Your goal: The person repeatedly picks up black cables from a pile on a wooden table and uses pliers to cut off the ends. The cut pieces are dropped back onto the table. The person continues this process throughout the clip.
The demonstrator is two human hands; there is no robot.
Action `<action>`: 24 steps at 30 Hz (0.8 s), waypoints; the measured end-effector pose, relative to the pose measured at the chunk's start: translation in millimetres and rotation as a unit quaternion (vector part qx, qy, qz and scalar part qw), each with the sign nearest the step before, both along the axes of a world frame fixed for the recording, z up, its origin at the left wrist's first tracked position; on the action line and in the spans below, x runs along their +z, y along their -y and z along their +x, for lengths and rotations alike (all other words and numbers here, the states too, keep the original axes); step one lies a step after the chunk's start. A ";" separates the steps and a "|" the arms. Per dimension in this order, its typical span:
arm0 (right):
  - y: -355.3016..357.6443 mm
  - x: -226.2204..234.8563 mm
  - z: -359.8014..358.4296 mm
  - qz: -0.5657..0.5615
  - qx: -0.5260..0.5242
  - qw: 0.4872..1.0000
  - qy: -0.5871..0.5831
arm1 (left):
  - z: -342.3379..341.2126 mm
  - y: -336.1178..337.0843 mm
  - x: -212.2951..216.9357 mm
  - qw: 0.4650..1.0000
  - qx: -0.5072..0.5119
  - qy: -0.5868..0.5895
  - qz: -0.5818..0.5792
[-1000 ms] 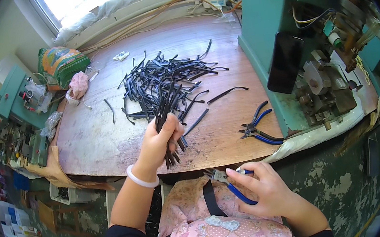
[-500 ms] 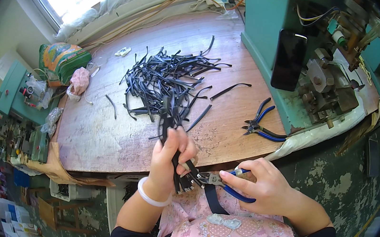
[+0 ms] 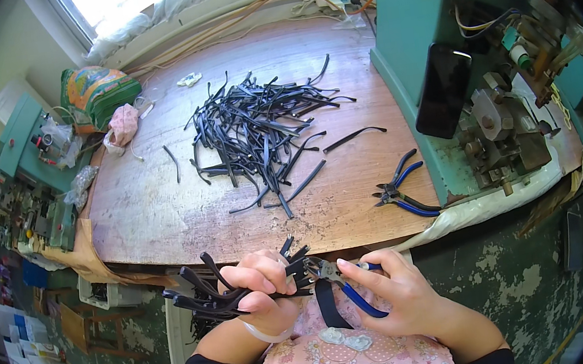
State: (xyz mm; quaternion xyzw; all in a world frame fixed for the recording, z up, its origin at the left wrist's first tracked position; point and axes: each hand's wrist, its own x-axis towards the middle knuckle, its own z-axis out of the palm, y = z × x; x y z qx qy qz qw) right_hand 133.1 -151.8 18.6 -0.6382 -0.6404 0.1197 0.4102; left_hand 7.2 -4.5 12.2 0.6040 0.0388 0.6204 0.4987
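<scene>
My left hand (image 3: pixel 261 283) is closed round a bunch of black eyeglass temples (image 3: pixel 208 301), held just off the table's front edge. Their curved ends stick out to the left and their other ends to the right. Blue-handled cutting pliers (image 3: pixel 357 301) sit in my right hand (image 3: pixel 400 287), with the fingers round the handles. The pliers' jaws reach the right-hand ends of the bunch; whether they bite on one I cannot tell. Beyond my hands, a tangled pile of more black temples (image 3: pixel 254 124) lies on the wooden table (image 3: pixel 156 214).
A second pair of blue-handled cutting pliers (image 3: pixel 404 195) lies at the table's right. Beside it rises a green machine (image 3: pixel 404 57) with a black phone (image 3: pixel 443 92) on it. A green patterned bag (image 3: pixel 98 97) and a pink cloth bundle (image 3: pixel 123 123) are at the far left.
My left hand has come down toward me and turned, swinging the bunch of temples from upright to nearly sideways. My right hand and the cutting pliers have stayed almost in place.
</scene>
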 end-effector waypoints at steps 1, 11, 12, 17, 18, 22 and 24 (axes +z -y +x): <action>1.5 -2.2 0.7 -0.008 0.001 1.000 0.001 | -0.9 -1.2 1.2 0.999 -0.036 0.004 -0.037; 11.5 -4.0 5.3 0.009 -0.010 1.000 0.010 | 36.4 -88.7 17.0 0.910 -0.121 -0.305 -0.254; 12.6 -3.6 4.8 0.003 -0.009 1.000 0.010 | 43.3 -99.3 12.0 0.863 -0.086 -0.472 -0.157; 11.0 0.5 1.1 -0.013 0.013 0.999 0.028 | 82.7 -113.2 -66.7 0.656 0.175 -0.631 0.375; 12.5 -0.5 1.6 -0.016 0.009 0.999 0.027 | 86.8 -110.2 -72.1 0.624 0.175 -0.648 0.400; 13.2 -10.3 7.9 -0.026 0.014 0.999 0.018 | 71.7 -105.1 -63.9 0.714 0.142 -0.587 0.355; 12.5 -12.8 10.6 -0.056 0.008 0.998 0.014 | 63.6 -99.1 -44.3 0.758 0.128 -0.581 0.266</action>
